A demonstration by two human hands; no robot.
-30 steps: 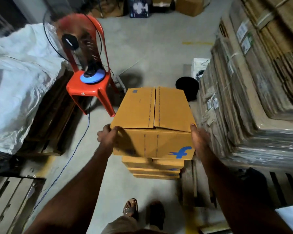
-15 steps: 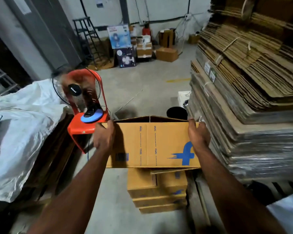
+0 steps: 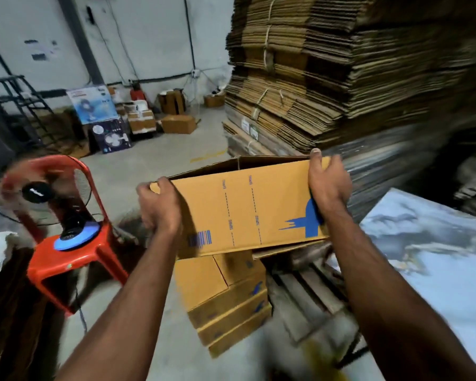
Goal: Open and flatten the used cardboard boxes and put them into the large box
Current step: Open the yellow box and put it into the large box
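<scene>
Box [image 3: 245, 207]: we grip its ends with left hand [image 3: 160, 207] and right hand [image 3: 327, 185]; a loose bottom flap may snag the stack [image 3: 226, 306] below.

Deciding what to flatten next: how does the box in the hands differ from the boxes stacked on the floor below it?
The held box is lifted, gripped at its ends by the left hand and right hand; the stacked boxes rest on the floor. The held box's top is open; the stacked boxes look closed. Both are yellow-brown cardboard with blue logos.
</scene>
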